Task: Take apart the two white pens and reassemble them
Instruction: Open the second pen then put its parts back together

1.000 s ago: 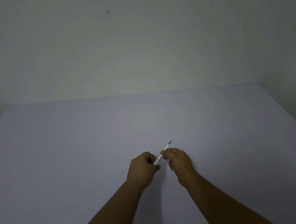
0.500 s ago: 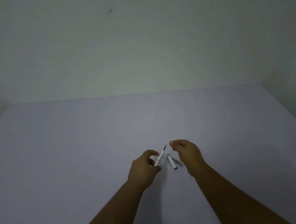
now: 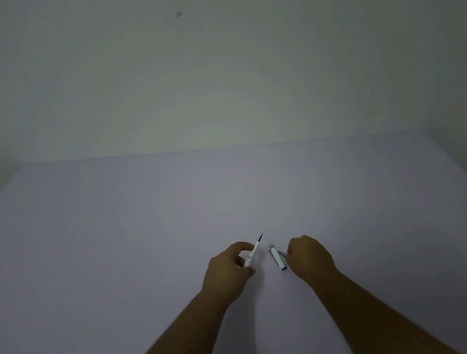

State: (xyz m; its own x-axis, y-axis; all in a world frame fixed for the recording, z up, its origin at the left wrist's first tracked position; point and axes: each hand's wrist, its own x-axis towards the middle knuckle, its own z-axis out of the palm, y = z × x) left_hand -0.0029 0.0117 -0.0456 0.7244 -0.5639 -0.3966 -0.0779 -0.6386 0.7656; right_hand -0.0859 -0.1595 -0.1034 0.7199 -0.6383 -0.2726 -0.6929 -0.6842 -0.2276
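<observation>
Pen body (image 3: 252, 252) with tip pointing up and away sits pinched in left hand (image 3: 227, 269) grip, white cap (image 3: 277, 258) lies lengthwise on tabletop (image 3: 118, 246) just beside right hand (image 3: 310, 258), nearer it, whose grip state I cannot tell.

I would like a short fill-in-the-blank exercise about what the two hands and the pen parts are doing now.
1. The left hand holds the pen body with its dark tip pointing ____ from the person.
2. The cap lies on the ____.
3. The cap lies beside the ____ hand.

Missing words: away; table; right
</observation>
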